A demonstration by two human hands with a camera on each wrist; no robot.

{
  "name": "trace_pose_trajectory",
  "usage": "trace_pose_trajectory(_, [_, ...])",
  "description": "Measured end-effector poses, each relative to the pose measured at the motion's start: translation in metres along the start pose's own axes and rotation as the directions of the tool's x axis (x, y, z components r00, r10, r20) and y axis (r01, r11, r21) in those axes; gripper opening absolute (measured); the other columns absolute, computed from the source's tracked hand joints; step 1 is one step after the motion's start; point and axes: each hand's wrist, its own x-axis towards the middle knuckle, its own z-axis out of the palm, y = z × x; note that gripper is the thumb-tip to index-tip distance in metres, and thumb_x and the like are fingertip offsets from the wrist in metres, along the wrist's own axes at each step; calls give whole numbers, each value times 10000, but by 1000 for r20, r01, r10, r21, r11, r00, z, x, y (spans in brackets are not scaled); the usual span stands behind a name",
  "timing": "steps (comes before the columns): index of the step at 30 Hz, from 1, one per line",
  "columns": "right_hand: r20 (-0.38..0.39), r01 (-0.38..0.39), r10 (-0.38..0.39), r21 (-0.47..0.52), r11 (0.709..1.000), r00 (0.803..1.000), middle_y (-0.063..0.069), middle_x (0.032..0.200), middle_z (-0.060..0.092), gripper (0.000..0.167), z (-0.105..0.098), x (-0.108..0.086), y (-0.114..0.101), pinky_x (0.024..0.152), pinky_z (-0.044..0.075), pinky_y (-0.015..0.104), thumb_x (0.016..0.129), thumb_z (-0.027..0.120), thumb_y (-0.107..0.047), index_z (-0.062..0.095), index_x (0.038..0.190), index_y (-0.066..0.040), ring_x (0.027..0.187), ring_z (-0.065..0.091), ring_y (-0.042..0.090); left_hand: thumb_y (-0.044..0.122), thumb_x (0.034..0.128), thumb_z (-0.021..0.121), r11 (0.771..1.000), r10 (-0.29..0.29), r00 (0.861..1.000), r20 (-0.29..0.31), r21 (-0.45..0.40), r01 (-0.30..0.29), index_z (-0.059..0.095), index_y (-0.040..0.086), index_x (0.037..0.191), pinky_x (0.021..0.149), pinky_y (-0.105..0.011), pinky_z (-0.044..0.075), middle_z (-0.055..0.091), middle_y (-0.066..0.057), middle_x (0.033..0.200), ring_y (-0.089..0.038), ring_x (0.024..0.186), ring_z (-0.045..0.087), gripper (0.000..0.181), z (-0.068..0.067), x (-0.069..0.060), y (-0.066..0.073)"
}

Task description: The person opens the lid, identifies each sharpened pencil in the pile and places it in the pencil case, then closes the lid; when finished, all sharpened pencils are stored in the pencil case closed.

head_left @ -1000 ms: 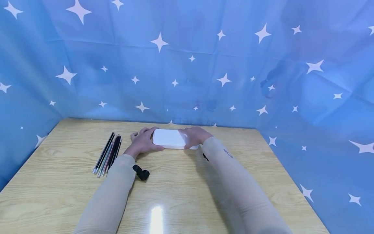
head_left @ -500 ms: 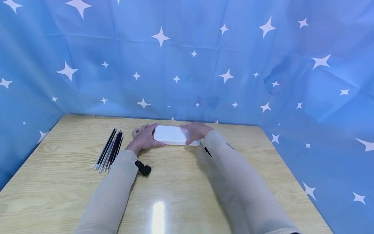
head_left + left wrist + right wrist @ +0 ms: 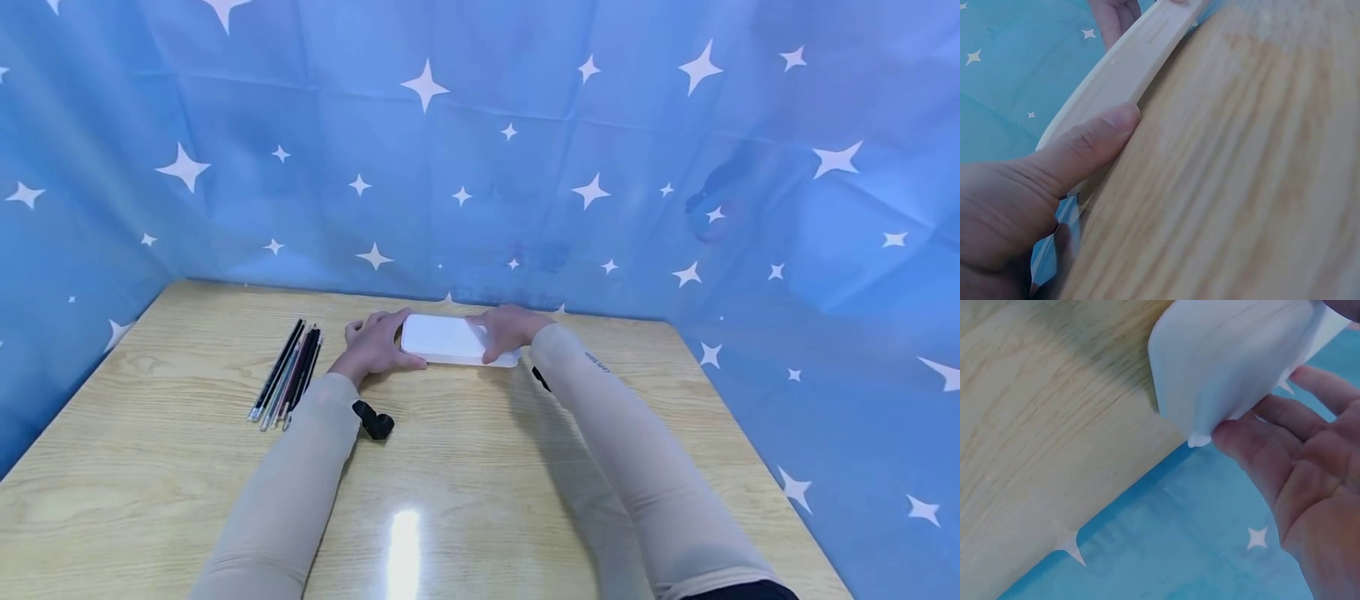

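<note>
Gripping the left end of a white box, the left hand has its thumb along the near side — and there's a finger up by the far left corner! Over on the right, the right hand spans the other end, thumb at the near side, fingers across to the far side; both hands hold the box between thumb and fingers. The box itself sits crosswise at the far middle of the wooden table, close to the far edge; whether it rests fully on the wood, I cannot tell.

Left of the left hand, well apart from the box, pencils lie in a loose, slanting bundle, mostly dark, pale ends pointing near. Two pale sleeves reach in from the near side, and behind everything — a blue curtain scattered with white stars!
</note>
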Motion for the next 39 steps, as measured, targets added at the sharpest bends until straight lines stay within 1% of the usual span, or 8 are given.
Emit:
trace_pose_trajectory(6, [-16, -15, 16, 36, 999, 1000, 76, 1620, 353, 946, 4, -2, -4, 1174, 326, 461, 883, 769, -408, 222, 1635, -234, 1473, 339, 294, 576, 729, 869, 1000, 12, 1000, -22, 8, -12, 355, 243, 1583, 1103, -634, 100, 493, -95, 1504, -348, 1405, 332, 1051, 0, 0, 0])
trace_pose_trajectory(9, [-28, -6, 7, 53, 999, 1000, 106, 1611, 346, 942, 6, -3, -6, 1149, 358, 462, 885, 770, -373, 228, 1634, -193, 1437, 379, 298, 610, 716, 858, 1000, 10, 1000, -18, 5, -10, 352, 233, 1583, 1109, -624, 103, 491, -97, 1500, -341, 1400, 337, 1072, 0, 1, -1])
trace_pose_trajectory(12, [-49, 7, -4, 55, 998, 999, 114, 1602, 328, 904, 8, -2, -10, 1085, 418, 448, 883, 773, -347, 285, 1614, -134, 1343, 452, 282, 642, 694, 854, 1000, 6, 1000, -16, -4, -6, 350, 216, 1584, 1113, -620, 103, 476, -93, 1512, -334, 1397, 336, 1109, 1, 1, -1])
trace_pose_trajectory(16, [-85, 36, -36, 6, 999, 996, 135, 1472, 471, 761, 6, 2, -19, 998, 466, 439, 876, 773, -302, 433, 1507, -48, 1197, 532, 282, 592, 703, 869, 999, 5, 999, -31, -42, -6, 387, 197, 1563, 1116, -608, 100, 488, -79, 1495, -321, 1367, 360, 1062, 3, 4, -1])
trace_pose_trajectory(21, [-39, 37, -38, -36, 999, 998, 126, 1526, 454, 896, 4, 5, -24, 1068, 428, 435, 894, 759, -310, 266, 1610, -93, 1334, 482, 287, 538, 712, 884, 998, -26, 1000, -16, -56, 25, 382, 204, 1562, 1125, -602, 63, 512, -73, 1467, -309, 1348, 387, 1042, 4, 4, -1])
trace_pose_trajectory(24, [-11, 44, -45, -43, 998, 999, 115, 1514, 465, 966, 2, 6, -25, 1068, 426, 424, 903, 750, -316, 155, 1639, -122, 1311, 497, 271, 549, 699, 889, 998, -51, 999, -11, -32, 51, 377, 229, 1563, 1128, -622, 23, 520, -73, 1460, -314, 1366, 374, 1054, 2, 3, -1])
trace_pose_trajectory(29, [-11, 48, -49, -54, 997, 999, 109, 1382, 551, 975, -6, 8, -25, 1008, 451, 408, 896, 751, -311, 150, 1636, -106, 1139, 551, 235, 532, 710, 891, 998, -53, 998, -23, -18, 52, 390, 249, 1542, 1132, -636, -23, 537, -72, 1439, -322, 1384, 345, 1011, -2, 4, 3])
trace_pose_trajectory(39, [30, 54, -53, -57, 997, 998, 140, 1427, 534, 983, -6, 14, -24, 990, 459, 407, 880, 739, -298, 144, 1634, -88, 1107, 559, 247, 555, 726, 875, 998, -56, 998, -14, -13, 55, 372, 247, 1551, 1140, -634, -25, 545, -75, 1434, -332, 1391, 342, 1014, 0, 4, 2])
